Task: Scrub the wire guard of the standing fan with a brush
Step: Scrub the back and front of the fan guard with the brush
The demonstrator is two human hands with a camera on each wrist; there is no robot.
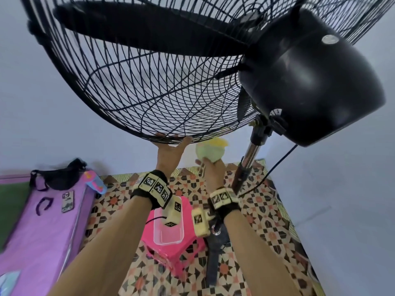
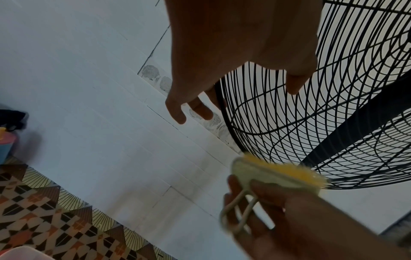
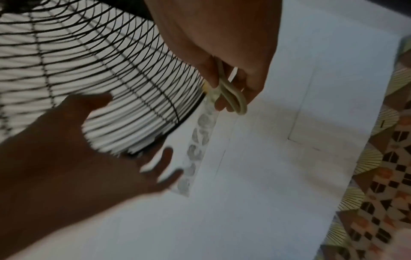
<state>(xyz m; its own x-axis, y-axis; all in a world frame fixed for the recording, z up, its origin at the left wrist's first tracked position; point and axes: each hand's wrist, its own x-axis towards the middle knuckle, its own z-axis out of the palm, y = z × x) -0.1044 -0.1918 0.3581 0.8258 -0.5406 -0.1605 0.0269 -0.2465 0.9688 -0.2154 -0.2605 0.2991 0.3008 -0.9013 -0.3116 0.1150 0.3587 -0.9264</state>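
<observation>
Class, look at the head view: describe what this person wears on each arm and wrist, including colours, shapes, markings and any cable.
Both forearms are bare, with no sleeves. The left wrist band is black, carrying cream blocks printed with black-and-white square codes; a cream boxy camera unit hangs beneath it, with a thin black cable trailing off. The right wrist band matches, with its own coded cream unit.

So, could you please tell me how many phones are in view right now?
1. A single phone lies flat on the purple mat at the left, near the black bag. Others may be hidden out of frame.
</observation>
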